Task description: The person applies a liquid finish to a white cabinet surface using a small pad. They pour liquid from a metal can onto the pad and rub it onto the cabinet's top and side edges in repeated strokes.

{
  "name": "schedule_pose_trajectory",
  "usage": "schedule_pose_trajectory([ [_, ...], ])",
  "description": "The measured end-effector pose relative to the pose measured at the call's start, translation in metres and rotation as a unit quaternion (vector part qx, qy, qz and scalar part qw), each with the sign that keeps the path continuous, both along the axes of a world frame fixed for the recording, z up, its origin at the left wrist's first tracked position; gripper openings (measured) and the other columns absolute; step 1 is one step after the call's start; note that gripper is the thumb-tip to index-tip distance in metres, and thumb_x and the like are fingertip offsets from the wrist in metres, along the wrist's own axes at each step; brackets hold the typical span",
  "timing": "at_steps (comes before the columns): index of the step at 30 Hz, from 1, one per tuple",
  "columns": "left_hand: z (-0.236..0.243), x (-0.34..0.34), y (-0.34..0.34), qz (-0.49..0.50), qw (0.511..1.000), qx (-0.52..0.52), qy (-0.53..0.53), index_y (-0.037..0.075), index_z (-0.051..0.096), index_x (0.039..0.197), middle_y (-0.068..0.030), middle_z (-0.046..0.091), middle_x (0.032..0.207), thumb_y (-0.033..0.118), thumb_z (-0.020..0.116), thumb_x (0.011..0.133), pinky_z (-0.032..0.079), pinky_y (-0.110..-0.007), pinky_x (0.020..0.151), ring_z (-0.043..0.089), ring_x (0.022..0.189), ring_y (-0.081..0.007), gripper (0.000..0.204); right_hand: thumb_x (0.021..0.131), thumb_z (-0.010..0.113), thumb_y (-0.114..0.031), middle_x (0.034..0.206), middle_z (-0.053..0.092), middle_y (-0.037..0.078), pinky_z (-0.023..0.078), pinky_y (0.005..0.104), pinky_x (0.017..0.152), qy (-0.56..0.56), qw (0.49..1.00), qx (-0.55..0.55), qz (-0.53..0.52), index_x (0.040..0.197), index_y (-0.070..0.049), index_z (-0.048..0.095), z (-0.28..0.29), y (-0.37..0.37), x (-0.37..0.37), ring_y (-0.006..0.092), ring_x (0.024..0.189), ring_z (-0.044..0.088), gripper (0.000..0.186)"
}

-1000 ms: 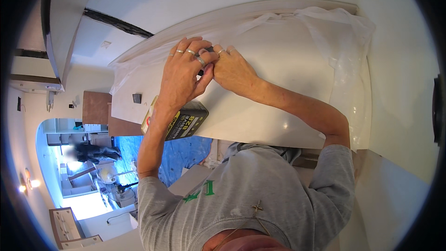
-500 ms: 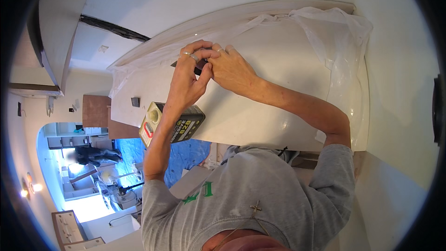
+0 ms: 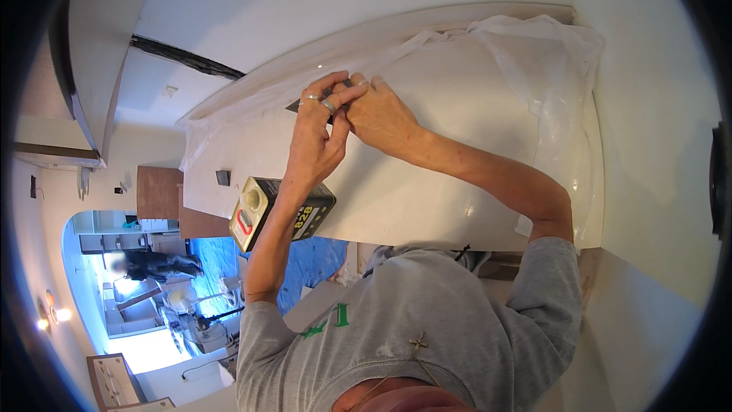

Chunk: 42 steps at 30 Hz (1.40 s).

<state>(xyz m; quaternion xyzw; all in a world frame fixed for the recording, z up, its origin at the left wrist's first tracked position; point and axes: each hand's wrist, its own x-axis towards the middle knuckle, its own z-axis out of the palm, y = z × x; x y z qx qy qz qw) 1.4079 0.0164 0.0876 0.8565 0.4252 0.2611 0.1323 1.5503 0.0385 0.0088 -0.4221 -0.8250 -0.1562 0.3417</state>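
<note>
Both my hands meet over the pale worktop around a thin, dark flat piece (image 3: 293,106). My left hand (image 3: 316,133), wearing rings, has its fingers bent over the piece, and the thumb points up beside it. Pressed close on the other side is my right hand (image 3: 383,118), back upward, with curled fingers on the same piece. Most of the piece is hidden by my fingers, so its exact kind does not show. Under my left forearm stands a rectangular metal can (image 3: 263,202) with a round cap and a red handle.
Clear plastic sheeting (image 3: 545,53) lies bunched along the worktop's (image 3: 457,183) back and right edges. A small dark square block (image 3: 223,177) rests to the left. Beyond are a blue floor cover (image 3: 316,263), a fan (image 3: 181,297) and another person (image 3: 156,263).
My hands stay together on the dark piece, my left-hand fingers shifted slightly. The view has moved a little; the can and worktop stand as before.
</note>
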Motion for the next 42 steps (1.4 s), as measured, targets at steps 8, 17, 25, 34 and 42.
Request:
schedule_pose_trajectory([
  [8,-0.004,0.006,0.007,0.000,0.998,-0.052,-0.019,0.008,0.070,0.126,-0.0143,0.050,0.146,-0.011,0.042,0.091,0.054,-0.036,0.095,0.058,0.122,-0.0268,0.048,0.090,0.066,-0.026,0.115,0.067,0.007,0.052,0.0383,0.075,-0.009,0.998,-0.054,0.021,0.108,-0.010,0.073,-0.010,0.005,-0.001,0.0201,0.106,0.063,0.025],
  [17,0.017,-0.016,0.023,-0.028,0.906,-0.301,-0.296,0.006,0.070,0.115,-0.0131,0.054,0.147,0.001,0.054,0.090,0.039,-0.044,0.115,0.051,0.134,-0.0274,0.030,0.092,0.062,-0.016,0.121,0.065,0.008,0.054,0.0465,0.081,0.043,0.996,-0.072,0.036,0.130,-0.014,0.065,-0.017,0.006,0.004,0.0287,0.109,0.063,0.039],
  [25,0.114,0.022,0.034,-0.220,0.727,-0.225,-0.610,0.009,0.035,0.156,-0.0083,0.054,0.130,0.004,0.056,0.089,0.042,-0.043,0.111,0.055,0.116,-0.0233,0.070,0.085,0.060,-0.001,0.125,0.058,0.011,0.053,0.0471,0.085,0.162,0.979,-0.122,0.026,0.142,-0.014,0.059,-0.007,0.009,-0.001,0.0351,0.104,0.061,0.058],
  [34,0.196,0.084,0.018,-0.558,0.422,-0.355,-0.620,-0.003,0.059,0.112,-0.0034,0.063,0.104,-0.007,0.050,0.089,0.050,-0.025,0.081,0.062,0.080,-0.0094,0.025,0.085,0.061,0.004,0.125,0.058,0.011,0.055,0.0474,0.083,0.297,0.938,-0.176,0.016,0.145,-0.014,0.056,-0.013,0.006,0.022,0.0358,0.104,0.059,0.063],
  [42,0.153,0.082,0.004,-0.582,0.543,-0.278,-0.538,0.005,0.042,0.153,-0.0027,0.065,0.088,0.005,0.054,0.098,0.050,-0.024,0.065,0.061,0.065,-0.0100,0.056,0.083,0.064,0.002,0.127,0.059,0.012,0.054,0.0475,0.087,0.213,0.973,0.013,-0.087,0.143,-0.018,0.057,0.003,0.021,0.073,0.0342,0.107,0.061,0.064],
])
